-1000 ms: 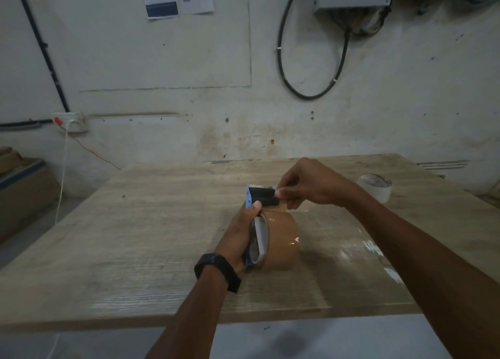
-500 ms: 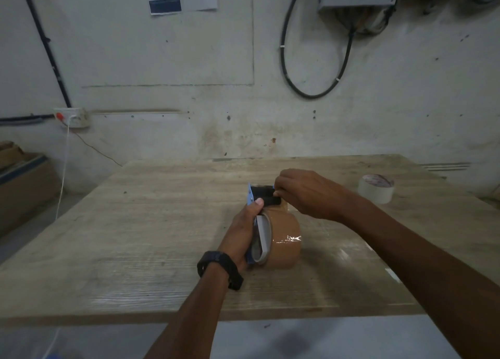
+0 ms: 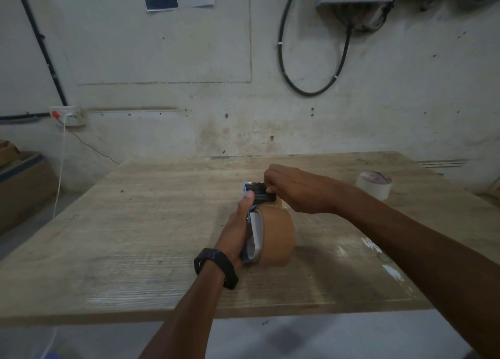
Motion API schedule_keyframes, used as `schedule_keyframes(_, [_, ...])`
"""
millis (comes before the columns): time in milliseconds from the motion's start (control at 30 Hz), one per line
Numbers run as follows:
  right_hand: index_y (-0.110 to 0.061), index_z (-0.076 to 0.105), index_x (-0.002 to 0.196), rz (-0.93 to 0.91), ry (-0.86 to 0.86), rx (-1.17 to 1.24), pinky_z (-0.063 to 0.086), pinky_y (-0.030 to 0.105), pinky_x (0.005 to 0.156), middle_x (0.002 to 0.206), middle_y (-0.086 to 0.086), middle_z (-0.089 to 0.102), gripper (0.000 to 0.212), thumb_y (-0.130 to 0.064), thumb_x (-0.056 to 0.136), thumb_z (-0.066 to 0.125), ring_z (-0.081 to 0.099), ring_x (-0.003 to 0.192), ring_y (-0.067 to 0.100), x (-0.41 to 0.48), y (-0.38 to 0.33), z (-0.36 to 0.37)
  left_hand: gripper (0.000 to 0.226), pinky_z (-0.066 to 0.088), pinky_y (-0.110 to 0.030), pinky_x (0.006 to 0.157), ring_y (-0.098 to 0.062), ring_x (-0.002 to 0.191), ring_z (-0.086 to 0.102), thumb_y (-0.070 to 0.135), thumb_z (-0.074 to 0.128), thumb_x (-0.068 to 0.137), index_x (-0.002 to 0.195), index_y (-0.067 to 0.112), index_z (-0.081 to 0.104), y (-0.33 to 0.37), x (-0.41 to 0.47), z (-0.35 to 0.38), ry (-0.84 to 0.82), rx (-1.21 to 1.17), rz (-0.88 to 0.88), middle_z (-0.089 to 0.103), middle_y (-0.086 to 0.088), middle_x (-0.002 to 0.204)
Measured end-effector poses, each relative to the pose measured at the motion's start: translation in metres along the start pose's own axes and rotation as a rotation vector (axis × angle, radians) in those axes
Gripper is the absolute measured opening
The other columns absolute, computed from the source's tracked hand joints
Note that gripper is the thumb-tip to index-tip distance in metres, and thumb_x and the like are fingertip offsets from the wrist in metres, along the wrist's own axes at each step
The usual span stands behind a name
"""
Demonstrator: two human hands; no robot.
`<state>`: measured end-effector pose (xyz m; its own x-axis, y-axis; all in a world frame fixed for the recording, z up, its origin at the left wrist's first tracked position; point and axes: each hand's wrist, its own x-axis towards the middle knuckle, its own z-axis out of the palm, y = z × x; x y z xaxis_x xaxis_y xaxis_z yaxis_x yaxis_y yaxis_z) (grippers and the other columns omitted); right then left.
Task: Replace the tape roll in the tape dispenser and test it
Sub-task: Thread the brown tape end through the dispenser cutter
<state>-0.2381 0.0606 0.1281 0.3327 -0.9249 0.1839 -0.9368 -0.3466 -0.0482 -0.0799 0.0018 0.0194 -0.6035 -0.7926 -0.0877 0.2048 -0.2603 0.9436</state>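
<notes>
At the far left a cardboard box point(image 3: 21, 185) sits on the floor beside the table point(image 3: 140, 250); what it holds cannot be made out. A white cable point(image 3: 60, 169) hangs from the wall socket point(image 3: 69, 115) above it.

Toward the middle, the left hand point(image 3: 238, 228), with a black watch point(image 3: 216, 268) on the wrist, is closed around the handle side of the tape dispenser point(image 3: 257, 196), thumb pressed up along its frame. The dispenser is held on edge just over the table, its long axis running away from the person, with the toothed cutter end farthest off. The brown tape roll point(image 3: 278, 237) is already seated in it, roll axis lying left to right, the wide brown face turned to the right.

Just right of the cutter, the right hand point(image 3: 295, 188) is curled shut with its fingertips point(image 3: 269, 189) pinched at the black cutter head, apparently on the loose end of the tape, though the strip itself is too small and dark to see. This hand is the nearer one to the cutter and comes at it from the right, so the coming move likely turns on drawing the tape end forward over the teeth, along the dispenser's length, while the left hand keeps the frame steady. The testing step does not look begun.

Further right, shiny patches point(image 3: 378, 253), perhaps stuck tape, lie on the table. Near the far right corner a whitish, nearly spent roll point(image 3: 374, 185) stands flat, well apart from both hands.
</notes>
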Motion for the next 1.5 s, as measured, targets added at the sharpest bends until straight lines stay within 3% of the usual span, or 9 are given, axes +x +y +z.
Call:
schedule_keyframes(267, [-0.012, 0.052, 0.100, 0.060, 0.006, 0.012, 0.035, 0.021, 0.060, 0.087, -0.002, 0.053, 0.018, -0.024, 0.108, 0.042, 0.045, 0.070, 0.012, 0.005, -0.007, -0.003, 0.107, 0.046, -0.062, 0.103, -0.040, 0.114, 0.065, 0.078, 0.079, 0.046, 0.132, 0.017, 0.061, -0.002, -0.002, -0.001, 0.084, -0.014, -0.004, 0.068, -0.020, 0.125])
schedule_keyframes(533, [-0.013, 0.051, 0.096, 0.098, 0.102, 0.132, 0.041, 0.030, 0.062, 0.089, -0.001, 0.056, 0.015, -0.022, 0.107, 0.044, 0.048, 0.071, 0.013, 0.000, -0.005, 0.001, 0.093, 0.054, -0.049, 0.087, -0.031, 0.092, 0.072, 0.069, 0.072, 0.059, 0.130, 0.009, 0.061, -0.002, -0.002, -0.003, 0.023, -0.051, 0.012, 0.076, -0.013, 0.102])
schedule_keyframes(733, [-0.012, 0.052, 0.098, 0.079, 0.139, 0.120, 0.038, 0.025, 0.059, 0.085, -0.004, 0.053, 0.015, -0.022, 0.107, 0.045, 0.054, 0.074, 0.020, -0.004, -0.003, 0.007, 0.077, 0.049, -0.057, 0.100, -0.034, 0.093, 0.069, 0.067, 0.069, 0.058, 0.114, 0.013, 0.070, -0.003, 0.000, -0.002, 0.038, -0.013, 0.046, 0.075, -0.015, 0.099])
schedule_keyframes(833, [-0.012, 0.052, 0.099, 0.056, 0.191, 0.133, 0.039, 0.025, 0.059, 0.086, -0.004, 0.054, 0.013, -0.021, 0.106, 0.045, 0.054, 0.074, 0.017, -0.002, -0.004, 0.008, 0.075, 0.050, -0.051, 0.092, -0.031, 0.085, 0.069, 0.066, 0.068, 0.057, 0.110, 0.013, 0.069, -0.002, -0.002, -0.002, 0.053, -0.027, 0.067, 0.074, -0.014, 0.094])
schedule_keyframes(967, [-0.014, 0.051, 0.097, 0.001, 0.253, 0.163, 0.038, 0.021, 0.059, 0.087, -0.004, 0.054, 0.010, -0.017, 0.105, 0.047, 0.049, 0.069, 0.007, -0.001, -0.009, 0.008, 0.069, 0.055, -0.043, 0.080, -0.028, 0.079, 0.071, 0.063, 0.065, 0.068, 0.112, 0.010, 0.069, 0.001, -0.006, -0.003, 0.047, -0.065, 0.077, 0.074, -0.013, 0.091])
schedule_keyframes(1067, [-0.016, 0.053, 0.098, 0.004, 0.270, 0.190, 0.037, 0.018, 0.058, 0.084, -0.007, 0.055, 0.008, -0.017, 0.105, 0.050, 0.049, 0.068, 0.003, -0.002, -0.006, 0.011, 0.084, 0.054, -0.052, 0.088, -0.034, 0.093, 0.070, 0.068, 0.069, 0.065, 0.126, 0.011, 0.064, 0.003, -0.009, -0.001, 0.053, -0.032, 0.091, 0.073, -0.017, 0.105])
schedule_keyframes(1167, [-0.015, 0.060, 0.096, 0.051, 0.338, 0.285, 0.041, 0.015, 0.059, 0.078, -0.010, 0.058, 0.014, -0.021, 0.105, 0.051, 0.054, 0.067, 0.001, 0.000, -0.002, 0.010, 0.083, 0.054, -0.052, 0.086, -0.034, 0.097, 0.070, 0.069, 0.066, 0.067, 0.129, 0.013, 0.062, 0.003, -0.010, -0.001, 0.076, -0.013, 0.129, 0.073, -0.016, 0.108])
schedule_keyframes(1267, [-0.010, 0.068, 0.092, 0.075, 0.456, 0.390, 0.046, 0.010, 0.062, 0.076, -0.011, 0.063, 0.030, -0.030, 0.105, 0.048, 0.061, 0.065, 0.000, 0.001, -0.005, -0.002, 0.058, 0.057, -0.040, 0.074, -0.026, 0.087, 0.072, 0.062, 0.063, 0.080, 0.118, 0.018, 0.067, 0.004, -0.013, -0.001, 0.045, 0.021, 0.152, 0.076, -0.009, 0.098])
schedule_keyframes(1500, [-0.013, 0.077, 0.090, 0.133, 0.267, 0.162, 0.057, 0.026, 0.068, 0.081, 0.003, 0.077, 0.015, -0.024, 0.082, 0.082, 0.068, 0.070, 0.008, 0.000, -0.013, -0.014, 0.062, 0.056, -0.051, 0.087, -0.033, 0.094, 0.073, 0.068, 0.062, 0.076, 0.113, 0.019, 0.070, 0.006, -0.019, 0.004, 0.084, 0.050, 0.138, 0.076, -0.014, 0.104])
